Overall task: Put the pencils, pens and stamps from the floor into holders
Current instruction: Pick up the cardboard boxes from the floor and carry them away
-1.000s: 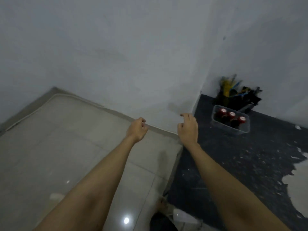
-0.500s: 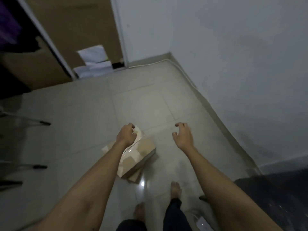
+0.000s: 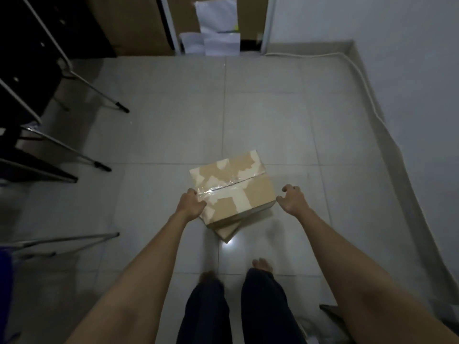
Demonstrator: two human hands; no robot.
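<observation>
The fingers (image 3: pixel 192 192) of the left hand (image 3: pixel 190 204) are curled together over the near left edge of a taped cardboard box (image 3: pixel 233 186), with the thumb lying against the taped top; whether they truly clamp the edge or only rest on it cannot be told. The fingers of the right hand (image 3: pixel 293 202) are bent and loosely spread, clawed in the air just beside the box's right corner and holding nothing; the thumb tip looks close to the corner, but contact cannot be told. None of the pencils, pens, stamps or holders appear anywhere in this view. The box sits on the pale tiled floor (image 3: pixel 273 125), skewed to the tile lines, its top patched with torn label remains and shiny clear tape along the seam, and it seems to rest on a second flat piece of cardboard (image 3: pixel 227 230) poking out at its near side. Nearer the camera stand the person's bare feet (image 3: pixel 262 264) and dark trouser legs. To the left are metal chair legs (image 3: pixel 99 95); at the far wall lie white paper sheets (image 3: pixel 216 28), and a white cable (image 3: pixel 357 70) runs along the right-hand skirting.
</observation>
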